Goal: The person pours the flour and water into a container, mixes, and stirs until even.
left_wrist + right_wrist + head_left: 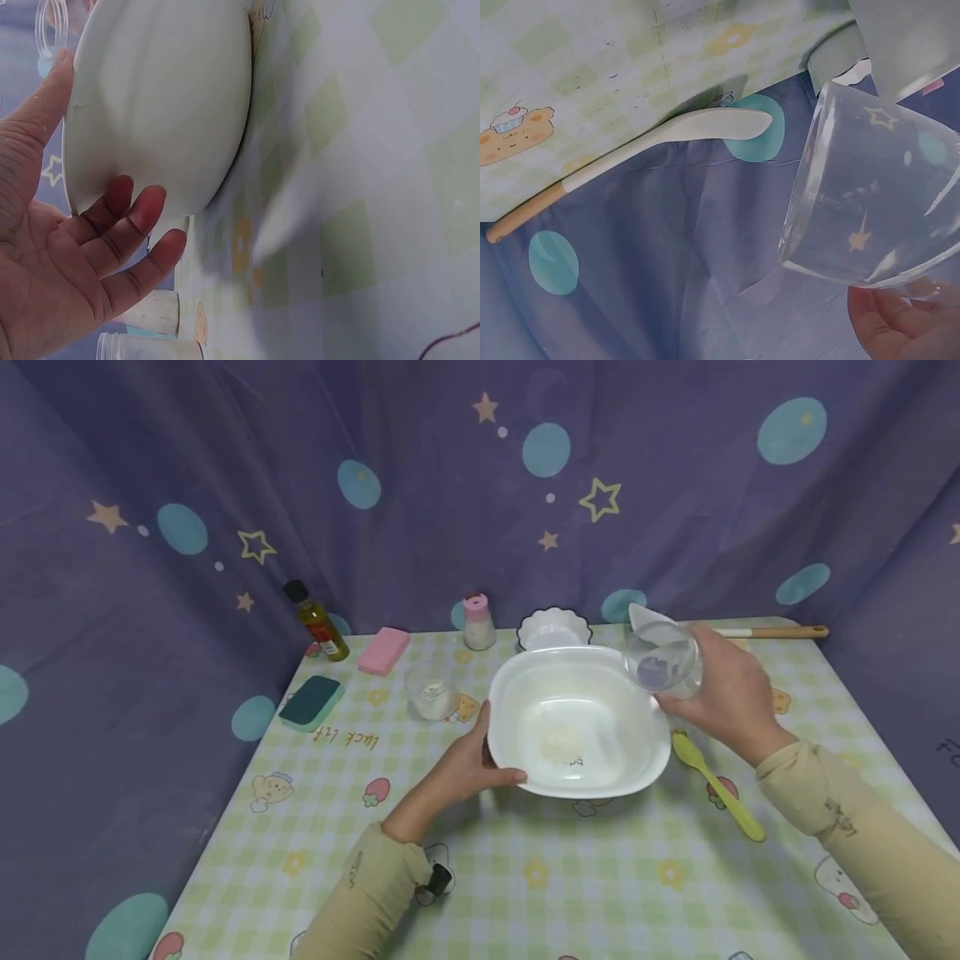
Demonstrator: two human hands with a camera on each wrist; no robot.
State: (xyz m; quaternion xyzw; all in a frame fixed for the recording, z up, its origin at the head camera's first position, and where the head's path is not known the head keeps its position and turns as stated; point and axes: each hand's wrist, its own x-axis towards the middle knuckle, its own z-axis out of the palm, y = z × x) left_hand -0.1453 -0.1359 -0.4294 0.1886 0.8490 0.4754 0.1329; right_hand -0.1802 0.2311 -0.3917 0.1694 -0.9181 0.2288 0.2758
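Observation:
A white oval basin (577, 781) sits near the middle of the table, with a pale patch on its inner bottom. My left hand (461, 764) holds the basin at its left end, thumb on the rim and fingers against the outer wall; in the left wrist view the fingertips (154, 199) meet its side. In my right hand (723, 697) is a clear cup (660, 660), tilted over the basin's right rim. The right wrist view shows the transparent cup (885, 187) with fingers around its lower side.
Behind the basin are a scalloped dish (553, 628) and a pink-capped shaker (478, 625). Farther left are a clear bowl with white contents (432, 697), pink sponge (384, 651), green sponge (311, 702) and oil bottle (321, 627). Rightward lie a yellow-green spoon (720, 789) and wooden-handled spatula (787, 632).

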